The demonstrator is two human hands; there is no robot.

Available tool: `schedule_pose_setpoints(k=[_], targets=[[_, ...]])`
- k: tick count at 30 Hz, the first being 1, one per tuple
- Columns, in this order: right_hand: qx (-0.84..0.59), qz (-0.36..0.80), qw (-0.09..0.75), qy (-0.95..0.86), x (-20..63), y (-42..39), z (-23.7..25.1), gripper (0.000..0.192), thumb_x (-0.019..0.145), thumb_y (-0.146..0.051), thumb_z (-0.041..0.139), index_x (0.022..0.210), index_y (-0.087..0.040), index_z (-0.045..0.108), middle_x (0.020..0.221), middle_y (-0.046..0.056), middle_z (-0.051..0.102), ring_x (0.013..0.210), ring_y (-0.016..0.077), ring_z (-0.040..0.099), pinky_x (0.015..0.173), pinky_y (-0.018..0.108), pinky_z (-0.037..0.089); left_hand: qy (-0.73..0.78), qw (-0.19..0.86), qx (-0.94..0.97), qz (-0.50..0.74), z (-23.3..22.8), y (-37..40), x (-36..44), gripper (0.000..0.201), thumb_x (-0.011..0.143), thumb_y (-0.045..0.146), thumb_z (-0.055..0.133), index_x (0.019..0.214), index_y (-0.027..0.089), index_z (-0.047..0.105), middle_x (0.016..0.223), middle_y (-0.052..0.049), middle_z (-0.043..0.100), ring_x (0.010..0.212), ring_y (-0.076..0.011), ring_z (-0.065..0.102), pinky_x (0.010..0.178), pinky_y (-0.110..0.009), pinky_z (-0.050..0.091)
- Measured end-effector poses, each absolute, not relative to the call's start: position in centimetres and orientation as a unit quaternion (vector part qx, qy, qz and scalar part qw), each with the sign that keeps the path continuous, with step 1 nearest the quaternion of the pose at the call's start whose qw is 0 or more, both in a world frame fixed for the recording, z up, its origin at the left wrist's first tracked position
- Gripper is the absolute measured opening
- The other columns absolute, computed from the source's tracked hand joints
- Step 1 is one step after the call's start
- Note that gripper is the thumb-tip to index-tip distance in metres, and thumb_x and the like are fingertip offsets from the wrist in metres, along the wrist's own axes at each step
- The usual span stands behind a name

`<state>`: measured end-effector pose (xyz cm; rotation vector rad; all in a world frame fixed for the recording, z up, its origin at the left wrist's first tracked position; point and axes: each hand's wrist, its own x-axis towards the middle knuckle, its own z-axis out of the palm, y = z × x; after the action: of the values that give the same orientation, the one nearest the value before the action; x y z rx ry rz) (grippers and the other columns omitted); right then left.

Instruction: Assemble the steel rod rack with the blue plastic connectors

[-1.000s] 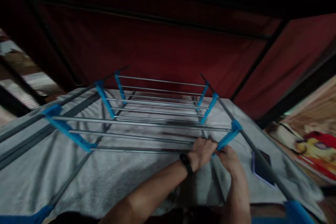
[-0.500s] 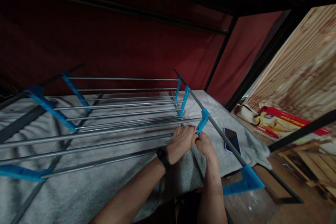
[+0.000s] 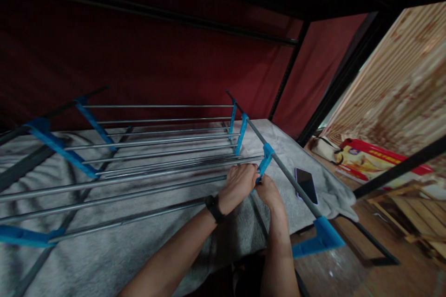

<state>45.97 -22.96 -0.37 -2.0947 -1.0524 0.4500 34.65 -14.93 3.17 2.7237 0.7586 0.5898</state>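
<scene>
A drying rack of grey metal rods point(image 3: 146, 200) and blue plastic brackets stretches across the middle of the view. My left hand point(image 3: 242, 181), with a black band at the wrist, is closed around a rod's right end. Close beside it, my right hand point(image 3: 269, 193) is closed at the lower end of a blue bracket point(image 3: 266, 160). This bracket hangs from the grey side tube point(image 3: 292, 180). Fingers hide the joint between rod and bracket. Another blue bracket point(image 3: 322, 237) is on the tube nearer me.
Grey blanket point(image 3: 114, 264) lies under the rack. A phone point(image 3: 306, 184) rests on it at right, beneath the side tube. Dark frame posts point(image 3: 291, 72) and a red cloth wall point(image 3: 156, 60) stand behind. A red and yellow box point(image 3: 372, 160) and wooden slats point(image 3: 414, 216) lie at far right.
The whole scene has shifted slightly left in view. Both hands stay at the same bracket and rod end, with little visible change in grip.
</scene>
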Motion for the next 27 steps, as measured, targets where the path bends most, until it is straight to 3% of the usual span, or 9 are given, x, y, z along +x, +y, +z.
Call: schedule_pose_setpoints(k=[9, 17, 27], targets=[[-0.812, 0.165, 0.380, -0.410, 45.6, -23.0, -0.1, 0.025, 0.083, -0.012, 0.049, 0.099, -0.019, 0.067, 0.097, 0.008, 0.075, 0.094, 0.0213, 0.069, 0.081, 0.027, 0.050, 0.272, 0.145, 0.934, 0.181, 4.3, -14.8, 34.8, 0.028, 0.100, 0.036, 0.057, 0.121, 0.021, 0.065, 0.111, -0.009, 0.073, 0.112, -0.0253, 0.066, 0.095, -0.036, 0.048], [-0.817, 0.169, 0.368, -0.411, 45.3, -22.8, 0.4, 0.020, 0.085, -0.010, 0.051, 0.095, -0.018, 0.066, 0.096, 0.009, 0.076, 0.087, 0.0202, 0.068, 0.076, 0.026, 0.048, 0.253, 0.155, 0.935, 0.195, 4.4, -14.4, 34.8, 0.036, 0.098, 0.032, 0.060, 0.134, 0.024, 0.060, 0.121, -0.007, 0.073, 0.118, -0.0247, 0.065, 0.101, -0.036, 0.048], [-0.826, 0.123, 0.361, -0.415, 44.8, -23.1, 0.4, 0.026, 0.089, -0.010, 0.049, 0.101, -0.019, 0.070, 0.100, 0.010, 0.077, 0.094, 0.0210, 0.071, 0.078, 0.025, 0.048, 0.263, 0.135, 0.948, 0.117, 5.8, -14.4, 35.0, 0.036, 0.100, 0.036, 0.054, 0.132, 0.021, 0.060, 0.112, -0.011, 0.074, 0.111, -0.0249, 0.068, 0.095, -0.035, 0.051]])
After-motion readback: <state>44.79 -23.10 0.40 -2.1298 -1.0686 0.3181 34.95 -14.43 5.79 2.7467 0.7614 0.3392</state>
